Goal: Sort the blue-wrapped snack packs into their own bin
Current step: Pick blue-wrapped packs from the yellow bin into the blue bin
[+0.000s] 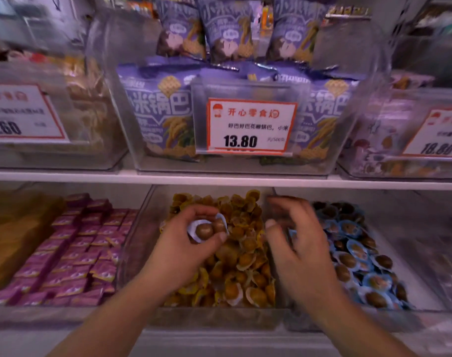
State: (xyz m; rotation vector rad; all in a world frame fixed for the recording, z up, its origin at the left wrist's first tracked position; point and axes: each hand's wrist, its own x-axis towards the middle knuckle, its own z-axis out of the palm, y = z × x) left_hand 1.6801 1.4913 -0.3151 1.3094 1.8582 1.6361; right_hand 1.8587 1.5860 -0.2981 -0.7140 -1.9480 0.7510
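Head view: the left hand (191, 235) hangs over the middle bin (142, 228) of the lower shelf, fingers and thumb curled round a pair of blue-wrapped snack packs (207, 229). They are round brown pieces in pale blue crinkled film, and the wrapper frill pokes out past the fingertips. They sit right inside the grip, above the heap of yellow-wrapped packs (235, 256) that fills this clear plastic bin, near its back left corner.

The right hand (294, 240) hovers over the divide between the middle bin and the right bin (410, 269). Its fingers are bent and spread, the thumb tucked in. The hand is blurred, so whether it pinches anything I cannot tell. A scrap of blue shows just beside the thumb.

The right bin holds the blue pile (356, 256): glossy round packs with blue ruffled edges and dark brown centres, heaped against the bin's left wall and running toward its front edge.

On the left of the lower shelf, flat purple sachets (78, 251) lie in neat rows, with a brownish mass (16, 228) at the far left edge.

Above the white shelf edge (219, 177), a tall clear tub (147, 161) holds lilac snack bags (155, 109) printed with large characters, more bags (230, 34) standing upright behind. A red-bordered price card (250, 124) reading 13.80 is fixed on the tub's front. Blurred tubs with their own price cards flank it left (24, 112) and right (439, 135).
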